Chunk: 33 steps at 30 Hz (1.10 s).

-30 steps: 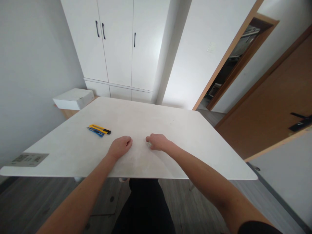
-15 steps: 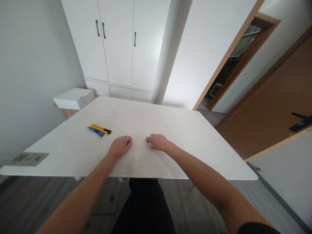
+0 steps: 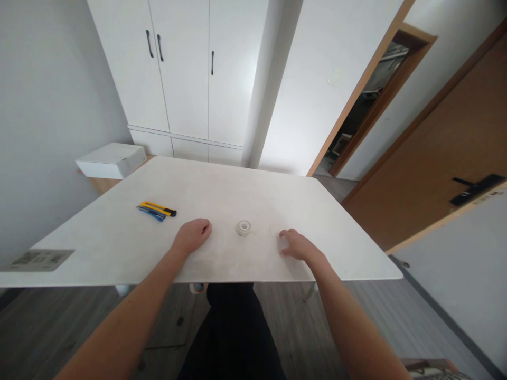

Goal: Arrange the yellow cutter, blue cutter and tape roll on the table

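A small clear roll of tape (image 3: 243, 228) lies flat on the white table (image 3: 245, 195), between my two hands. My left hand (image 3: 193, 234) rests on the table as a loose fist, a short way left of the roll, with nothing in it. My right hand (image 3: 296, 245) lies on the table to the right of the roll, fingers curled down and apart from it, holding nothing. A yellow utility knife (image 3: 159, 208) and a blue one (image 3: 151, 212) lie side by side farther left.
A grey label (image 3: 37, 259) is stuck near the table's left front corner. A white box (image 3: 112, 160) sits on a low stand beyond the left edge. White cupboards (image 3: 178, 68) stand behind, and an open wooden door (image 3: 435, 153) is at the right.
My right hand has let go of the tape roll and slid right, leaving the roll uncovered on the table. The view has shifted slightly. My left hand has stayed put.
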### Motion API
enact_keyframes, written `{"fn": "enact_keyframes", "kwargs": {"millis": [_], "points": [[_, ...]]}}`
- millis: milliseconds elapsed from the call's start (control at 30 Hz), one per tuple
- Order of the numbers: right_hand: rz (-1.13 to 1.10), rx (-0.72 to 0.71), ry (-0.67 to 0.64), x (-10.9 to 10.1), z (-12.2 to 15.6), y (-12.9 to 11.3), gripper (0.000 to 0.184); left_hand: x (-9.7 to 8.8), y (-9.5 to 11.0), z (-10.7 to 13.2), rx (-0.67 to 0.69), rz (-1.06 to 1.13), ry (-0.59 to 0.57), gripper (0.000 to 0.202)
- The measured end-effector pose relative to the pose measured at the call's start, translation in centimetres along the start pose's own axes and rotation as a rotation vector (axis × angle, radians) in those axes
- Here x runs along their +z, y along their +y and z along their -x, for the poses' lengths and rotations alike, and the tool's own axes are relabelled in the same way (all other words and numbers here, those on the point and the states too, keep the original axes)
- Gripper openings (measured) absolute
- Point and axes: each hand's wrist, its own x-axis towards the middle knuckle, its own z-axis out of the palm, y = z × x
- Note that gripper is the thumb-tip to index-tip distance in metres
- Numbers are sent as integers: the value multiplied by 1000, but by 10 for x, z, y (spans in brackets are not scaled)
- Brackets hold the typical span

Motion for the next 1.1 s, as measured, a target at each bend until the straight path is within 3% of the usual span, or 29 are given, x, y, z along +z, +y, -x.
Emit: {"fn": "enact_keyframes", "kwargs": {"millis": [133,300,400,533,633,800,967,1100], "points": [[-144,-35,102,22,3,14,61,0,0,0,4,-6,18,33],[-106,4,51,12,2,5,59,-2,1,0,0,2,17,33],[-26,-42,61,-4,-5,-22,56,-2,1,0,-8,26,19,32],[-32,-306,164,-20,-30,-73,70,-1,1,1,6,20,26,33],[43,-375,96,-24,-53,-104,74,-1,0,0,23,12,25,34],[233,-425,38,-14,-74,-125,54,-1,0,0,16,21,9,34],[277,-424,44,-14,-78,-109,45,0,-1,0,-8,39,-8,33],[264,-211,60,-38,-83,-48,47,2,-2,-1,5,31,-8,33]]}}
